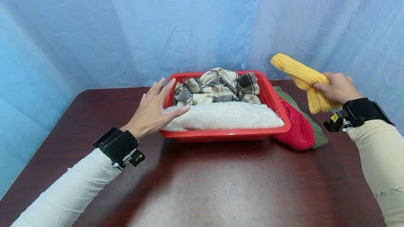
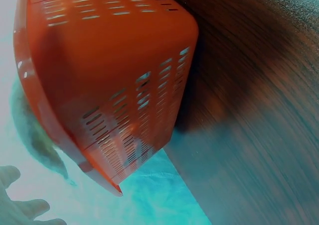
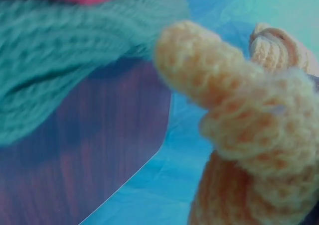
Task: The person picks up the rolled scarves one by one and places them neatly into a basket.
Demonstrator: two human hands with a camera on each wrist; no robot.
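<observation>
Yellow knit (image 1: 303,78) clamped in right hand (image 1: 337,87), lifted right of basket (image 1: 277,102); red and green knits (image 1: 296,129) left beside it; left hand (image 1: 154,109) spread, fingers resting on basket's rim.

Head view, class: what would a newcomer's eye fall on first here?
The red basket at the middle of the dark table, heaped with a white cloth and a checked cloth. Next, the yellow knit gripped in the right hand, raised above red and green knits beside the basket.
</observation>
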